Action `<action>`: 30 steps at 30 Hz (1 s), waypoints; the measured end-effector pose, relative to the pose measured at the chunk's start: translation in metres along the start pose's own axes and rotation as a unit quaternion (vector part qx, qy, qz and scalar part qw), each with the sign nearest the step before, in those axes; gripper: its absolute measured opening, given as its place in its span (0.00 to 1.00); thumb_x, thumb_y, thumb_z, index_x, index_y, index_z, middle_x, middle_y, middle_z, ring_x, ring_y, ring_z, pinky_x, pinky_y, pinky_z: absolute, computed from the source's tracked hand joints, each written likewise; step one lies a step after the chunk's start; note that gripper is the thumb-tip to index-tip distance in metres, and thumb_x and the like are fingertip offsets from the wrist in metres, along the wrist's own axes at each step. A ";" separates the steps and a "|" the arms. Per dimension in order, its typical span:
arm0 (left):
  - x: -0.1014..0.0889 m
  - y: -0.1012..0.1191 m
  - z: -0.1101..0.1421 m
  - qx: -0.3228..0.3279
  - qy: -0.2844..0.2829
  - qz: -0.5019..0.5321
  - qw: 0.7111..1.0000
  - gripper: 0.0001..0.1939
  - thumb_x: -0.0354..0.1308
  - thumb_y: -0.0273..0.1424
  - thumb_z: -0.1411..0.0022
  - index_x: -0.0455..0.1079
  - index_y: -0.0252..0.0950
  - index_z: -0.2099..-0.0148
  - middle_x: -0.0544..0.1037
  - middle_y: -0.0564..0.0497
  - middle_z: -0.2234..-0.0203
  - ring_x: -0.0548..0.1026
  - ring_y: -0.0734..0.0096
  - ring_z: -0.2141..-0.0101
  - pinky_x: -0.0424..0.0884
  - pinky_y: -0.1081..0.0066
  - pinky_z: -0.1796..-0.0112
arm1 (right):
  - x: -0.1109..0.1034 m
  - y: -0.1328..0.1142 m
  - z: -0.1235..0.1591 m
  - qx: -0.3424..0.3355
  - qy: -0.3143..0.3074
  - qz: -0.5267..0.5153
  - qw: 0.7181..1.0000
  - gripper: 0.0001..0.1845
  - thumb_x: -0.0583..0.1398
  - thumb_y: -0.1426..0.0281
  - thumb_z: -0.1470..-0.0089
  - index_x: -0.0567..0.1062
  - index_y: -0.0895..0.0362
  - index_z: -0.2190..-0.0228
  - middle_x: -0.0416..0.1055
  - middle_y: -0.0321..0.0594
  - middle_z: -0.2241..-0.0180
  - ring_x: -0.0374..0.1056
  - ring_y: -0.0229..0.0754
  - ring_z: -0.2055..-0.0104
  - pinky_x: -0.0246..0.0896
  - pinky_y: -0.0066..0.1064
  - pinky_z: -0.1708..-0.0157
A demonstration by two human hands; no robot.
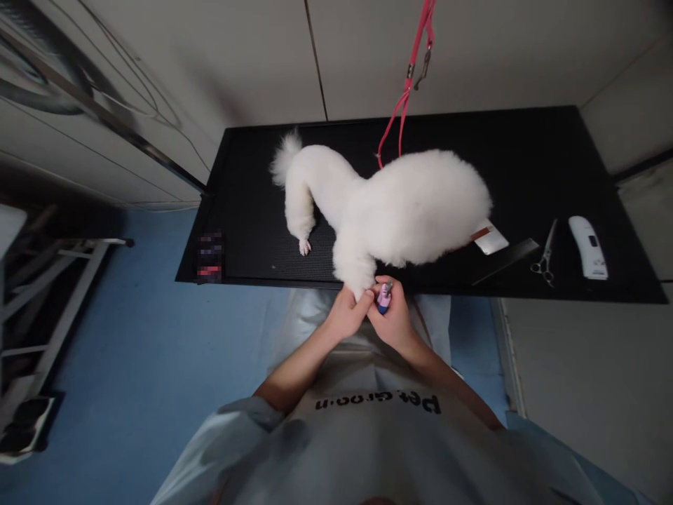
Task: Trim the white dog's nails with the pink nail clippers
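A white fluffy dog (399, 203) stands on the black surface (526, 154), a pink-red leash (407, 88) hanging above it. By the dog's front paw is a small pink and blue tool (384, 297). Right of the dog lie a black comb (505, 261), silver scissors (545, 258) and a white clipper (589, 245). The floor (131, 337) left of the dog is blue.

A fluffy white dog (389, 203) stands on the black counter (526, 154), its paw (362, 286) at the near edge. A small pink-and-blue tool (384, 297) stands upright just beside that paw.
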State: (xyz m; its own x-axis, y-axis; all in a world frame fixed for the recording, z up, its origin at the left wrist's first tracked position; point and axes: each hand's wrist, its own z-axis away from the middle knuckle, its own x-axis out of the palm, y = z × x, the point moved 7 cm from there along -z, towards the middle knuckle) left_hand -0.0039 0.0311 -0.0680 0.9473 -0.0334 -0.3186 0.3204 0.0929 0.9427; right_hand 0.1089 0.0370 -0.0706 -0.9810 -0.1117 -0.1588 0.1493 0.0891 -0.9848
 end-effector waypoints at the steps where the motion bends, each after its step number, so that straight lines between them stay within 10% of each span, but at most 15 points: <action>1: -0.001 0.002 0.000 -0.004 -0.003 -0.012 1.000 0.18 0.45 0.40 0.36 0.68 0.31 0.58 0.75 0.45 0.64 0.71 0.66 0.63 0.65 0.69 0.60 | 0.000 -0.003 0.000 -0.007 -0.004 -0.002 1.000 0.21 0.59 0.72 0.51 0.60 0.51 0.55 0.68 0.33 0.70 0.67 0.36 0.71 0.66 0.31 0.67; 12: 0.003 0.000 0.006 -0.069 -0.056 0.114 0.990 0.34 0.34 0.54 0.38 0.57 0.35 0.84 0.59 0.55 0.90 0.57 0.79 0.86 0.53 0.73 0.80 | 0.007 -0.027 -0.013 0.014 -0.048 -0.127 0.991 0.21 0.58 0.72 0.51 0.56 0.48 0.56 0.63 0.26 0.74 0.63 0.33 0.78 0.66 0.27 0.77; 16: 0.003 0.006 0.007 -0.092 -0.072 0.165 0.979 0.36 0.33 0.57 0.39 0.56 0.35 0.87 0.56 0.55 0.93 0.55 0.80 0.88 0.49 0.73 0.82 | -0.007 -0.037 -0.020 -0.077 -0.029 0.064 0.995 0.27 0.57 0.72 0.50 0.56 0.50 0.49 0.65 0.34 0.70 0.66 0.38 0.70 0.67 0.34 0.66; 21: -0.002 0.013 0.007 -0.102 -0.049 0.206 0.972 0.35 0.37 0.56 0.39 0.56 0.35 0.85 0.57 0.55 0.92 0.55 0.80 0.88 0.49 0.73 0.82 | -0.008 -0.052 -0.007 -0.261 -0.090 0.375 0.885 0.26 0.59 0.68 0.52 0.66 0.53 0.49 0.66 0.44 0.63 0.62 0.47 0.61 0.59 0.41 0.60; 30: -0.002 0.015 0.006 -0.108 -0.027 0.182 0.977 0.35 0.37 0.59 0.42 0.57 0.35 0.85 0.57 0.55 0.92 0.55 0.80 0.87 0.49 0.73 0.82 | -0.009 -0.052 -0.006 -0.267 -0.081 0.426 0.860 0.23 0.58 0.67 0.51 0.69 0.52 0.51 0.63 0.42 0.64 0.58 0.45 0.62 0.54 0.38 0.61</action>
State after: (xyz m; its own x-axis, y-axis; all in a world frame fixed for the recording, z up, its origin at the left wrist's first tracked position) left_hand -0.0008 0.0265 -0.0524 0.9990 -0.0111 0.0441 -0.0383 0.3159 0.9480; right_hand 0.1089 0.0393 -0.0179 -0.5068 0.0867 -0.8577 0.6848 0.6448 -0.3394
